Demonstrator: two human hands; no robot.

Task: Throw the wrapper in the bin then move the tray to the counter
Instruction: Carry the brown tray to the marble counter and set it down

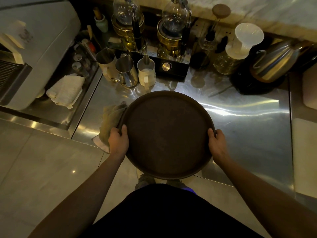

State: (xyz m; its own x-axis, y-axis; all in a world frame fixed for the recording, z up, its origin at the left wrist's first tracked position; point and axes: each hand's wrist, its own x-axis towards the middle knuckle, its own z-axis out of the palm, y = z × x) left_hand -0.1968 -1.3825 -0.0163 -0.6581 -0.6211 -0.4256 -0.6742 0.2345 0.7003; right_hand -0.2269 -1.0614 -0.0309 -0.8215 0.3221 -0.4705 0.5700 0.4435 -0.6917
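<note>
A round dark brown tray [167, 134] with nothing on it fills the middle of the view. Its far half is over the steel counter [248, 121] and its near part overhangs the counter's front edge. My left hand [118, 140] grips the tray's left rim, thumb on top. On the right rim my right hand [217, 146] holds it the same way. I cannot tell whether the tray rests on the counter or hovers just above it. No wrapper or bin is in view.
A crumpled cloth [111, 121] lies against the tray's left rim. Behind stand three metal milk jugs [127, 69], a black burner with siphon brewers [169, 66], a glass server with white dripper [238, 48] and a steel kettle [274, 62]. A folded towel [66, 91] lies left, by the espresso machine [34, 48].
</note>
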